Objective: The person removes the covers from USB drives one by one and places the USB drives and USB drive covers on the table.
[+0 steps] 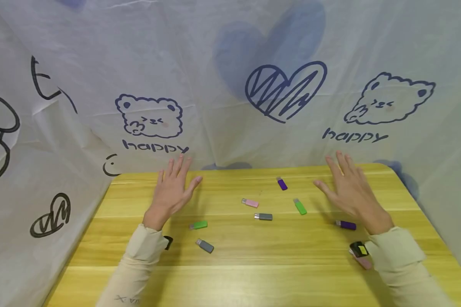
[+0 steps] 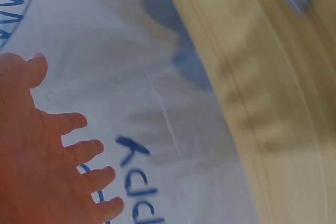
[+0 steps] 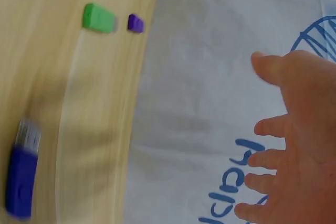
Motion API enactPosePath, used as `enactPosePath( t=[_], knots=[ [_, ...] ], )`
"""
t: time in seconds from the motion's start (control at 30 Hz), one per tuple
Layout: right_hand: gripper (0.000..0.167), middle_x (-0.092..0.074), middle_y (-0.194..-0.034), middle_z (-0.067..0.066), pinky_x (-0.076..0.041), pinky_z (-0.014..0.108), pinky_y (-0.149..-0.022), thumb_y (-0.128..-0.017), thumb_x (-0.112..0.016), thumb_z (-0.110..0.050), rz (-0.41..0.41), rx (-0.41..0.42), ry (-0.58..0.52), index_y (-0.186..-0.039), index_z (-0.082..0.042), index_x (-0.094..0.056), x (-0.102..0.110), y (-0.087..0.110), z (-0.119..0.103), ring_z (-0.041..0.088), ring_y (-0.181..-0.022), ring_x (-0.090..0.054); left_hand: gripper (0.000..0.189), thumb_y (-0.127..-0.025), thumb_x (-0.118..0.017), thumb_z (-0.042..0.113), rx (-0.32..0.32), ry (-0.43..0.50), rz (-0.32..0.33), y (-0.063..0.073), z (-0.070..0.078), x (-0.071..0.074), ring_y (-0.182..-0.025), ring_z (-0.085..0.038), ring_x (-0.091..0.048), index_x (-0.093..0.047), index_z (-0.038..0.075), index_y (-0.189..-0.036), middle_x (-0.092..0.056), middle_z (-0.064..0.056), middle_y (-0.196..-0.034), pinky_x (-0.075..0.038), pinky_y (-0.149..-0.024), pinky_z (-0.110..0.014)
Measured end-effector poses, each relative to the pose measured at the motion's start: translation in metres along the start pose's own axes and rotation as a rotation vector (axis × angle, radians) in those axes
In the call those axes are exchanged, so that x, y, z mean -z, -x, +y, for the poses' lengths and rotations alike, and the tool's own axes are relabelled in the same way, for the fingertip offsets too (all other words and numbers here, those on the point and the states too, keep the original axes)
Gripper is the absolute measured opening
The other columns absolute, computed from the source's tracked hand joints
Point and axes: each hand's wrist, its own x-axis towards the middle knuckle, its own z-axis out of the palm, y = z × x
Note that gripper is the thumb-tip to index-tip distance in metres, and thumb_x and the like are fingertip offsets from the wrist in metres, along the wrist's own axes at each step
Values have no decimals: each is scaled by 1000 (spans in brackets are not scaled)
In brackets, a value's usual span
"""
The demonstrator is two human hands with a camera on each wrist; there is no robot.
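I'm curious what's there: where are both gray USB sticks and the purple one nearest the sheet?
Left gray USB stick [image 1: 205,246], head view: casing.
Right gray USB stick [image 1: 264,217], head view: casing.
Far purple USB stick [image 1: 282,184], head view: casing.

Pale glare on the near tabletop [image 1: 253,277], soft shadows around; both wrist views seem somewhat blurred.

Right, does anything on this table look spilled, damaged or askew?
Nothing stands out: the USB sticks lie scattered at different angles on the table, with no visible spill or damage. A pink stick by the right sleeve is partly hidden.
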Motion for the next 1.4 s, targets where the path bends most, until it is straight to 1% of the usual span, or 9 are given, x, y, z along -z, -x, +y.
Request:
enactPosePath(
  t=[0.1,0.23,0.37,0.5,0.67,0.83,0.93,1.2,1.4],
  knots=[
    [78,-13,-164,34,-15,71,-116,-105,-54,-47,24,1,-20,-159,2,-27,-3,-5,-9,53,-150,-12,76,-107,-32,60,-15,63,8,-5,17,-4,-156,-40,-7,-18,13,-165,-11,-16,-170,-7,-122,-64],
    [72,-22,-161,35,-25,72,-112,-103,-62,-38,51,16,-55,-156,2,-33,-16,-15,-24,55,-146,-23,71,-108,-38,53,-47,160,62,-11,39,-15,-153,-42,-19,-27,10,-163,-20,-19,-168,-17,-121,-62],
    [69,-27,-159,33,-29,73,-110,-102,-66,-30,52,31,-86,-155,1,-35,-31,-25,-35,54,-143,-28,66,-109,-42,50,-79,279,104,-18,59,-28,-148,-42,-31,-33,9,-160,-29,-20,-164,-27,-119,-60],
    [66,-33,-154,33,-34,70,-109,-100,-68,-24,41,38,-125,-153,2,-37,-47,-35,-43,53,-140,-33,65,-108,-45,49,-90,388,123,-22,73,-43,-146,-44,-34,-35,11,-160,-33,-20,-162,-30,-116,-63],
    [60,-43,-145,32,-44,64,-102,-99,-69,-16,29,23,-199,-149,5,-43,-67,-48,-53,49,-131,-43,62,-106,-54,42,-87,517,172,-24,78,-60,-146,-41,-36,-39,8,-157,-38,-20,-160,-30,-117,-60],
    [57,-47,-140,31,-48,61,-99,-99,-69,-15,-25,-44,-258,-147,5,-46,-87,-61,-63,48,-126,-47,59,-105,-61,31,-70,596,200,-24,80,-74,-132,-42,-49,-43,4,-154,-45,-23,-153,-42,-108,-58],
    [53,-49,-136,32,-47,61,-99,-99,-68,-13,-41,-84,-273,-144,7,-50,-98,-68,-66,49,-123,-49,58,-103,-64,26,-60,636,193,-21,83,-79,-124,-46,-54,-44,2,-152,-48,-25,-148,-47,-101,-58],
    [42,-52,-128,32,-51,57,-94,-98,-65,-6,-60,-144,-248,-135,11,-56,-115,-79,-68,48,-116,-54,49,-102,-66,18,-81,701,151,-20,92,-84,-119,-47,-59,-52,1,-146,-52,-24,-145,-48,-100,-61],
    [28,-61,-113,31,-53,55,-89,-93,-58,10,-64,-126,-216,-120,13,-64,-117,-81,-63,47,-106,-59,44,-102,-66,16,-82,749,120,-20,96,-86,-115,-44,-63,-56,2,-142,-57,-23,-139,-51,-96,-59]
  ],
)
